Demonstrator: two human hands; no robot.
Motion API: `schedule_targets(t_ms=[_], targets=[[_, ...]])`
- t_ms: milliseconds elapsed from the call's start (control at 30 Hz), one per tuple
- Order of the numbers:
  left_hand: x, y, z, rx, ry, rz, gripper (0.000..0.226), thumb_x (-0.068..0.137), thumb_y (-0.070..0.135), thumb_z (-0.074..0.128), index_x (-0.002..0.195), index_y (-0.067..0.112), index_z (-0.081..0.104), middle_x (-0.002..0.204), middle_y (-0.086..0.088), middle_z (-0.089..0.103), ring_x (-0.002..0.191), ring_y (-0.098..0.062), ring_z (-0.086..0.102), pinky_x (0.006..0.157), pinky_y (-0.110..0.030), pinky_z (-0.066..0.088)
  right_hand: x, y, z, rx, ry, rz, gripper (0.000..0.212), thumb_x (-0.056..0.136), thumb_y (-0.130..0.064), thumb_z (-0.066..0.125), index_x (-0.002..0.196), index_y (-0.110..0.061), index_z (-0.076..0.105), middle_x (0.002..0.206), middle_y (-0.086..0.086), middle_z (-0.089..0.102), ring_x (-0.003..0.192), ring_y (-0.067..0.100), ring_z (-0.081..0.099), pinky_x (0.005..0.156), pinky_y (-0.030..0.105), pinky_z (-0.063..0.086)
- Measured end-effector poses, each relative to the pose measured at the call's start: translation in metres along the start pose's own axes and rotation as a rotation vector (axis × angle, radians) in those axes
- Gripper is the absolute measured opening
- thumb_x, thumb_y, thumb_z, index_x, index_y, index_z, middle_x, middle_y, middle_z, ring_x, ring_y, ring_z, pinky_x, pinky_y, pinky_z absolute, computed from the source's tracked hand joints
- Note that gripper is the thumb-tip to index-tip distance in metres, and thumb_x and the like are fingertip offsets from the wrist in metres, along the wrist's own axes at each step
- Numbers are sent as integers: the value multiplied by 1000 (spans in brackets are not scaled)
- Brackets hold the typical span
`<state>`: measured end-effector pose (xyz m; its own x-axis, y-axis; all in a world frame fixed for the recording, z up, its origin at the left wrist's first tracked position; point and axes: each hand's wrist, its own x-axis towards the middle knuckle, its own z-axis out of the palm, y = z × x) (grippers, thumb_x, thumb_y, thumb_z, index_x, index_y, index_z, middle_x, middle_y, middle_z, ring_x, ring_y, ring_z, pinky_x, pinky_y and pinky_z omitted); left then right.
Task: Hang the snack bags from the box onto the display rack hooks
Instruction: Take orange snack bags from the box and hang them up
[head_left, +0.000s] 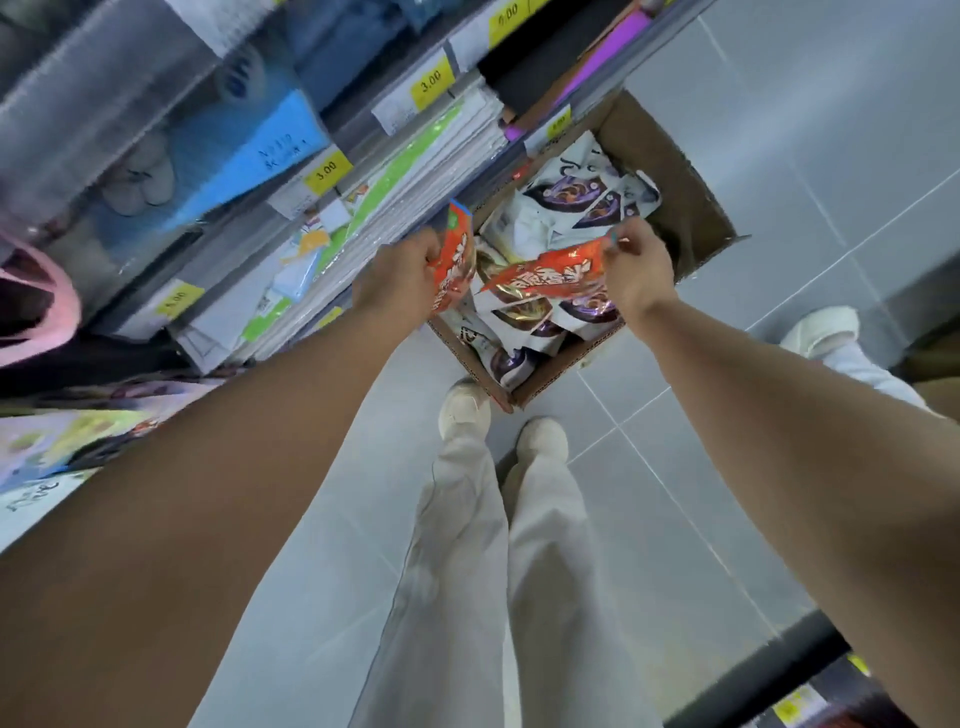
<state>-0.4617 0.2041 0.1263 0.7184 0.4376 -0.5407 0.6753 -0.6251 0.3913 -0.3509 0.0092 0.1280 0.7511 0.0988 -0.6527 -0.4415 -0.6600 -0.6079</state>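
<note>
An open cardboard box (691, 208) stands on the floor against the shelf base, filled with several white-and-purple snack bags (566, 208). My left hand (400, 278) grips one orange-red snack bag (454, 260) held upright over the box's left edge. My right hand (636, 267) pinches the top corner of a second orange-red snack bag (545, 275), which lies flat above the box. No display hooks show clearly in this blurred view.
Shelves (322, 171) with stationery packs and yellow price tags (327, 169) run along the left. My legs and white shoes (465, 408) stand just in front of the box on grey floor tiles. Another person's white shoe (821, 330) is at the right.
</note>
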Motion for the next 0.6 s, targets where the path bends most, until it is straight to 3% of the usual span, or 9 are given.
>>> schedule_targets(t_ms=[133, 300, 433, 533, 600], targets=[[-40, 3, -55, 124, 84, 26, 27, 89, 6, 40, 108, 19, 55, 106, -18, 61, 96, -37, 57, 68, -35, 38, -40, -51, 2, -12, -63, -131, 24, 97, -8, 37, 75, -17, 41, 67, 1, 45, 58, 11, 39, 55, 26, 34], [-121, -8, -97, 286, 132, 65, 31, 90, 4, 42, 118, 17, 47, 106, -17, 60, 97, -37, 57, 65, -37, 35, -103, -79, 32, -199, -210, -320, 30, 91, -7, 45, 68, -26, 41, 70, 1, 49, 75, 20, 47, 70, 36, 40], [-194, -37, -109, 255, 208, 27, 34, 88, 5, 42, 118, 20, 47, 110, -15, 60, 101, -38, 58, 68, -39, 39, -165, -91, 62, -257, -335, -431, 33, 93, -6, 46, 68, -25, 39, 66, -2, 43, 63, 10, 42, 61, 24, 35], [-242, -68, -112, 198, 224, -42, 40, 87, 2, 41, 122, 22, 47, 111, -14, 62, 100, -38, 59, 69, -40, 42, -214, -94, 83, -275, -509, -498, 14, 93, 0, 48, 91, -13, 51, 72, -3, 50, 57, -5, 51, 59, 12, 38], [-268, -90, -112, 181, 227, -92, 42, 89, 3, 41, 124, 24, 48, 114, -11, 62, 101, -35, 58, 71, -39, 42, -240, -92, 98, -315, -643, -499, 32, 93, 0, 50, 124, -6, 50, 88, 14, 64, 65, 7, 61, 65, 17, 46]])
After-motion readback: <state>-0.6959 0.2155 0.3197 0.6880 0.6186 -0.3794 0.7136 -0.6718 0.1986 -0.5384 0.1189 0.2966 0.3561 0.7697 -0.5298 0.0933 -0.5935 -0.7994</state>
